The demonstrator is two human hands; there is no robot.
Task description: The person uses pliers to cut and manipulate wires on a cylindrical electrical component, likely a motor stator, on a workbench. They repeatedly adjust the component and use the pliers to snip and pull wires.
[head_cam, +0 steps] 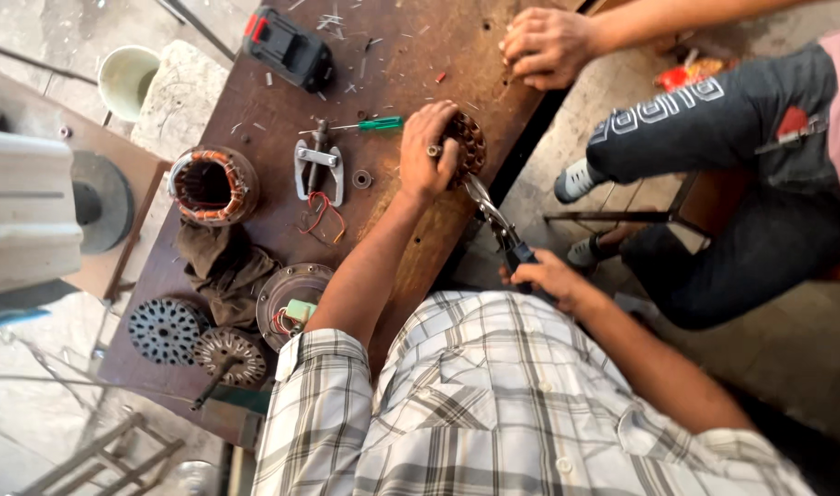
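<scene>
Left hand (427,147): closed around the motor core (466,142), at the worktop (411,64) edge.
Right hand (544,276): gripping pliers (495,220), tips at the core.
Nearby: green screwdriver (369,124), metal puller (318,170).
Far edge: another person's hand (548,46).

Rusty brown metal workbench top (282,119), seen from above. At 12 o'clock lies a black cordless-tool battery with red tabs (290,48), with metal scraps beside it. Near the centre rest a green-handled screwdriver (369,123), a grey steel gear puller (318,165), a small dark ring (361,178) and a loop of red wire (324,217). At 9 o'clock stands a copper-wound stator ring (212,186), touching a crumpled brown rag (223,266). At 7 o'clock lie a dark slotted rotor disc (165,329), a second slotted disc on a shaft (229,356) and a round grey end cover (291,292). At 11 o'clock, off the bench, stands a pale green plastic cup (126,79).
</scene>
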